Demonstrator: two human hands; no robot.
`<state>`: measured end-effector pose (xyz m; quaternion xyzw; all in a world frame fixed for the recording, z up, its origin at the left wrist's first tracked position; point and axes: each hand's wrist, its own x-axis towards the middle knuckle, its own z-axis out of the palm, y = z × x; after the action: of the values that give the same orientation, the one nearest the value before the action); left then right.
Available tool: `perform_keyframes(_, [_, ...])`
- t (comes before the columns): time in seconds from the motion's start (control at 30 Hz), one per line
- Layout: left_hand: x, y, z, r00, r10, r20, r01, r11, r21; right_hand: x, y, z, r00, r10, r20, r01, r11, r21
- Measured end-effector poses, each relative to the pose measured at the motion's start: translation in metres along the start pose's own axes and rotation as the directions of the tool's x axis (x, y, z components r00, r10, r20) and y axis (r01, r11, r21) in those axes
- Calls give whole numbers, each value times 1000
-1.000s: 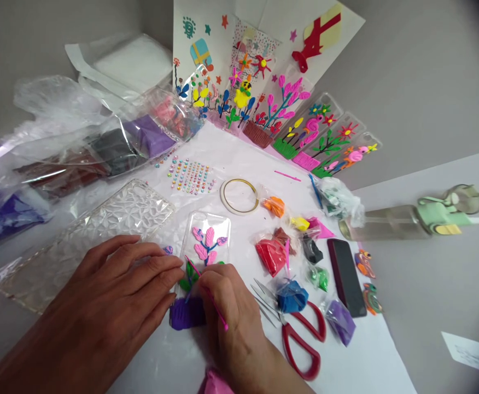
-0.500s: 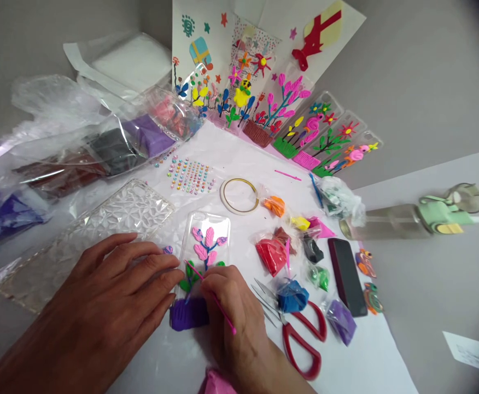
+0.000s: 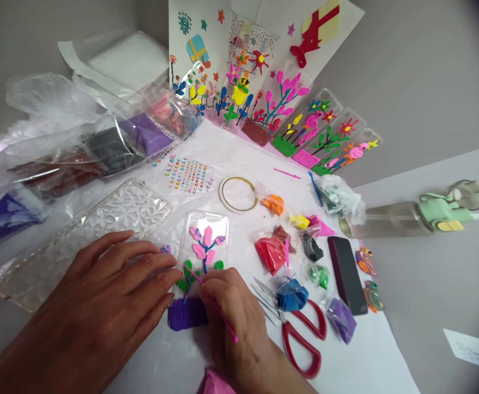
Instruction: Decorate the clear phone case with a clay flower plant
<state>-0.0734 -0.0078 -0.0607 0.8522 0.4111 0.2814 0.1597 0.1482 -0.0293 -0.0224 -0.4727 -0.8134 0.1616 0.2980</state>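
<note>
Left hand (image 3: 108,298): fingers extended, close together; contact unclear
Right hand (image 3: 239,320): pinching pink tool (image 3: 228,326), fingertips partly hidden
Clear case (image 3: 222,223): between the hands, lower right covered

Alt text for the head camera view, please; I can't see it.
The right hand holds a thin pink stick at green clay leaves on a clear plastic phone case; the left hand rests beside them. Red-handled metal scissors and bagged colored clay lie to the right.

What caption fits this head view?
Right hand holding pink modelling tool at green clay leaves on clear phone case, left hand beside.
</note>
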Motion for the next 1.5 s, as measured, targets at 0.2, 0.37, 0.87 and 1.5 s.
perform_keyframes(0.2, [12, 4, -4, 995, -44, -91, 38, 997, -65, 1, -3, -5, 997, -20, 70, 22, 999, -32])
perform_keyframes(0.37, [15, 7, -7, 992, -86, -93, 78, 993, -92, -1, -2, -5, 999, -1, 44, 1, 1000, 0])
perform_keyframes(0.87, [11, 0, -3, 996, -43, -80, 38, 998, -59, 0, -3, -4, 998, -30, 47, 30, 999, 11])
perform_keyframes(1.5, [10, 2, -8, 998, -28, -63, 23, 997, -69, 0, -5, -5, 999, 11, 32, -11, 1000, 3])
